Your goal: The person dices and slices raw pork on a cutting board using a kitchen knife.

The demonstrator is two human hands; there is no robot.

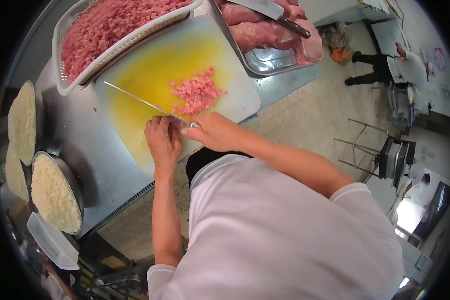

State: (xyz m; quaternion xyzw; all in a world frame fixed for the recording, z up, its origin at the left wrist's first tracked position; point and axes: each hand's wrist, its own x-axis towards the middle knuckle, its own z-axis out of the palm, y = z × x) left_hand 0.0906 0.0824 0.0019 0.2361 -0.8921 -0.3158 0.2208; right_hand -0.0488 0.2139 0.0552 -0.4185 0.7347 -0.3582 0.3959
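My right hand (pixel 217 132) is closed round the handle of a long kitchen knife (pixel 135 97). The blade points to the upper left, across a cutting board (pixel 235 95) with a yellow-stained middle. Just under the blade, near the handle end, my left hand (pixel 164 144) rests on the board with its fingers curled. What those fingers press on is hidden behind them and the blade. Beyond the knife lies a loose pile of diced pink meat (pixel 197 92).
A white perforated basket (pixel 60 65) heaped with diced meat stands at the board's far left. A metal tray (pixel 270 62) holds large meat pieces, with a cleaver (pixel 265 7) on top. Bowls of pale grains (pixel 55 192) line the left. Another person (pixel 385 70) stands across the room.
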